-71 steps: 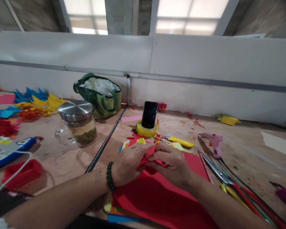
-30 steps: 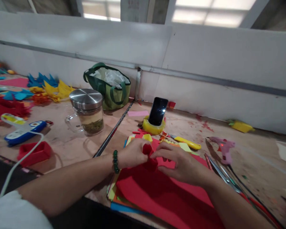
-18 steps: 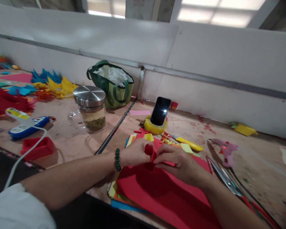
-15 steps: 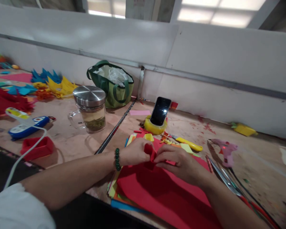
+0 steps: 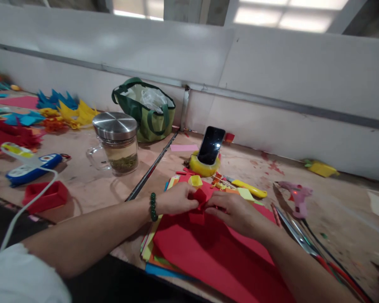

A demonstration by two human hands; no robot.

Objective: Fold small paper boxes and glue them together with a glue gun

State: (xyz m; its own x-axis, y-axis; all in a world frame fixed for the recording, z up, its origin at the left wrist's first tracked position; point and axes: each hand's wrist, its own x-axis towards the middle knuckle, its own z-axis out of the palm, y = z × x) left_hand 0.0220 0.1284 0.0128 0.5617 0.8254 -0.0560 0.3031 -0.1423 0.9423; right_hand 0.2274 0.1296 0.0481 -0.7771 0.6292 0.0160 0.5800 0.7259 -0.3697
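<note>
Over a stack of coloured sheets topped with red paper (image 5: 208, 256), both hands close on a small folded red paper piece (image 5: 197, 216). My left hand (image 5: 176, 198), with a green bead bracelet at its wrist, pinches the piece from the left. From the right, my right hand (image 5: 232, 209) grips its other side with bent fingers. The piece has upright walls and a lower flap near the sheet; its far side is hidden by fingers. Just beyond the left fingertips sits a small yellow paper piece (image 5: 195, 181).
A pink glue gun (image 5: 298, 197) and scissors (image 5: 298, 235) lie right, a yellow cutter (image 5: 250, 188) behind the hands. A phone (image 5: 211, 145) leans in a yellow tape roll (image 5: 204, 167). Left stand a lidded glass mug (image 5: 121, 158), a green bag (image 5: 151, 122) and a red paper box (image 5: 46, 196).
My left fingers have shifted on the red paper piece, and more of its lower flap shows between the hands. The whole view has drifted slightly.
</note>
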